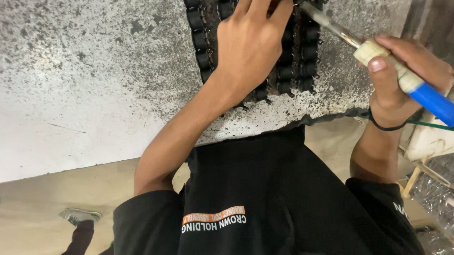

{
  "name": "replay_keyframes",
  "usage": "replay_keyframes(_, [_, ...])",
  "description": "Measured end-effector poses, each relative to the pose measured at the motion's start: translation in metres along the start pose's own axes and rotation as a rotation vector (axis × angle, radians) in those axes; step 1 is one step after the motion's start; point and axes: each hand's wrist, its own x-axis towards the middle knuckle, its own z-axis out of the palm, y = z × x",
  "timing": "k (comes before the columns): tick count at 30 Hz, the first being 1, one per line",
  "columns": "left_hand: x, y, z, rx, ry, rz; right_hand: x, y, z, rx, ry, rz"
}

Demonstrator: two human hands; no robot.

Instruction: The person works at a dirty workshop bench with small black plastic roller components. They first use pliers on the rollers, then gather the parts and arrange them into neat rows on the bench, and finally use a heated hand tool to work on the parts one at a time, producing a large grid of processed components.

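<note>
Your right hand (406, 67) was closed around the soldering iron (395, 71), gripping its cream and blue handle with the thumb on top and the metal tip angled up-left toward the black coil rack (201, 43). Your left hand (250, 39) lay flat across that rack, fingers narrowed and pinching something small at its top, just beside the tip. The rack sat on the speckled, soot-marked tabletop (71, 75), near the far edge. To do it well, you needed the left hand braced and the tip kept off your fingertips.
</note>
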Motion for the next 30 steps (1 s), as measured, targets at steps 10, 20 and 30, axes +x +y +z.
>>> replay_keyframes(10, [0.014,0.011,0.002,-0.029,-0.026,0.026,0.033,-0.038,-0.013,-0.138,-0.269,-0.168])
replay_keyframes(20, [-0.01,0.009,-0.044,0.043,0.019,-0.002,-0.014,-0.004,0.01,0.123,0.143,-0.017])
replay_keyframes(30, [-0.027,0.012,0.002,-0.019,-0.078,-0.003,-0.024,-0.014,0.0,-0.007,0.018,0.028])
